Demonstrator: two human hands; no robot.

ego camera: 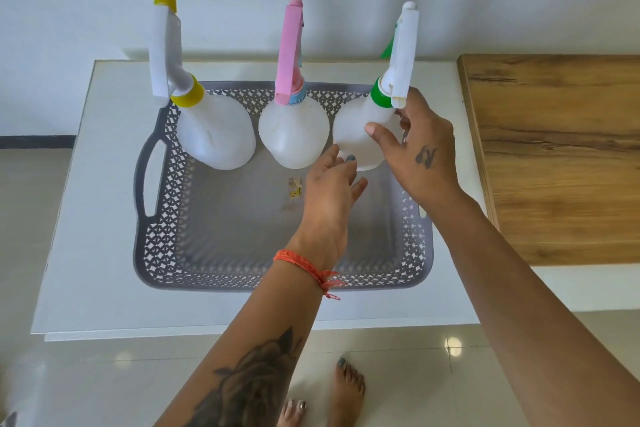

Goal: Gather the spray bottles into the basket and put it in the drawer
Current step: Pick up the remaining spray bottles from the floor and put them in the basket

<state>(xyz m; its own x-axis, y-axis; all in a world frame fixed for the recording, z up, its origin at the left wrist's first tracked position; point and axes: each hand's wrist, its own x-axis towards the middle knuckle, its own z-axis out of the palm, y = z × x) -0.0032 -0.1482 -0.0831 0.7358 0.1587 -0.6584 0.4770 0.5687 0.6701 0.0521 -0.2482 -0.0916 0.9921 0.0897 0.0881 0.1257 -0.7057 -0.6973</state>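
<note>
Three white spray bottles stand upright along the far side of a grey lattice basket (162,225): one with a yellow collar (214,132) at the left, one with a pink trigger head (294,132) in the middle, one with a green collar (356,128) at the right. My right hand (419,146) wraps the neck and shoulder of the green-collared bottle, thumb across its front. My left hand (332,191) hovers inside the basket, fingers apart, its fingertips at the base of that same bottle.
The basket sits on a white low table (86,218) against a pale wall. A wooden top (561,149) adjoins at the right. A small scrap of sticker (295,188) lies on the basket floor. Tiled floor and my bare feet (349,388) are below.
</note>
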